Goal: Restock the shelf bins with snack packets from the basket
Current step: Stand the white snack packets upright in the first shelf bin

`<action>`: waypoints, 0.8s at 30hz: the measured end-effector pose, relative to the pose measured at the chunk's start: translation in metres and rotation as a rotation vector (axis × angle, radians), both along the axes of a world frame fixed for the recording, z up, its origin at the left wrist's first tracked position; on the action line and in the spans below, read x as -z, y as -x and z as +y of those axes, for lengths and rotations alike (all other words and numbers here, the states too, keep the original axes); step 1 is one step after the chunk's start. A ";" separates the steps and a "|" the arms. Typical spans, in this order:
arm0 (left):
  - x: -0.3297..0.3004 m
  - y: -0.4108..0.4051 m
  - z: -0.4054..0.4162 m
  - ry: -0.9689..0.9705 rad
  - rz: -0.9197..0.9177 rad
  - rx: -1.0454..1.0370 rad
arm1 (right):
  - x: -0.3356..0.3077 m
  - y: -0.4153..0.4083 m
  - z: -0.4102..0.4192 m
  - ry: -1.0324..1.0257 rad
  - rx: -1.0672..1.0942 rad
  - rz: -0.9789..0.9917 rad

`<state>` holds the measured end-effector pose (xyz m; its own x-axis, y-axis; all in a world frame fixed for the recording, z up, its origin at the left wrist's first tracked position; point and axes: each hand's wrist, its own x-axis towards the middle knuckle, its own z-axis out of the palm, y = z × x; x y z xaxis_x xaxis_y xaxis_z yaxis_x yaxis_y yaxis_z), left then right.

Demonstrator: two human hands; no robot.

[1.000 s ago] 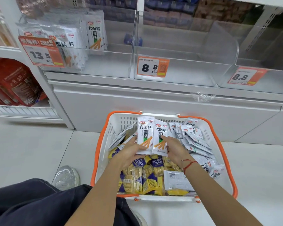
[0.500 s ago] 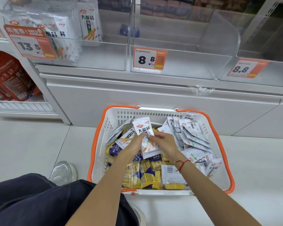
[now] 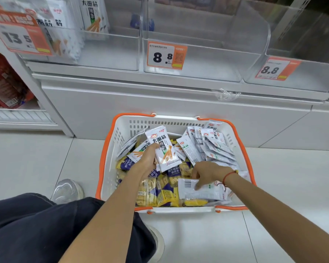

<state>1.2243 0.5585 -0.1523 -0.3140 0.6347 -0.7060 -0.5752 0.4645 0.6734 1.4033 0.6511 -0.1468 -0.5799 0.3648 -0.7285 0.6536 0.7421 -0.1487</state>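
A white basket with an orange rim (image 3: 243, 141) sits on the floor below the shelf, full of white snack packets and yellow-and-purple packets (image 3: 160, 194). My left hand (image 3: 147, 158) grips a small stack of white packets (image 3: 164, 149), held upright above the basket's middle. My right hand (image 3: 207, 172) reaches down at the basket's right front, its fingertips on a white packet lying face down (image 3: 211, 192). Above, the left clear bin (image 3: 110, 52) holds several of the same white packets. The middle bin (image 3: 203, 59) looks bare.
Orange price tags reading 13.5 (image 3: 19, 35), 8.8 (image 3: 166, 56) and 8.8 (image 3: 273, 69) hang on the bin fronts. Red packages (image 3: 4, 80) fill a lower shelf at left. My knee and shoe (image 3: 68, 190) are beside the basket on the white floor.
My right hand let go of the held packets and moved down to the right, onto a face-down packet. My left hand keeps the stack, now alone.
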 end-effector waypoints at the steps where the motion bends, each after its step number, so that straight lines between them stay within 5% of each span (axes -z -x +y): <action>1: 0.000 0.001 -0.001 0.000 0.024 0.005 | -0.005 0.002 0.005 0.034 0.019 0.032; 12: 0.002 0.020 -0.012 -0.003 0.095 -0.078 | -0.026 0.016 0.036 -0.109 0.550 0.727; 16: -0.002 0.019 -0.011 0.007 0.132 -0.002 | -0.041 0.030 0.020 0.103 0.771 1.021; 19: -0.002 0.017 -0.011 -0.017 0.156 0.038 | -0.046 0.041 0.007 0.358 0.887 1.031; 24: 0.004 0.016 -0.010 -0.021 0.148 0.058 | -0.039 0.045 -0.011 0.432 0.919 0.980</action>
<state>1.2080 0.5484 -0.1562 -0.3755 0.6694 -0.6410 -0.4417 0.4788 0.7587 1.3588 0.6403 -0.1082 -0.5904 0.7392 -0.3242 0.3727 -0.1066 -0.9218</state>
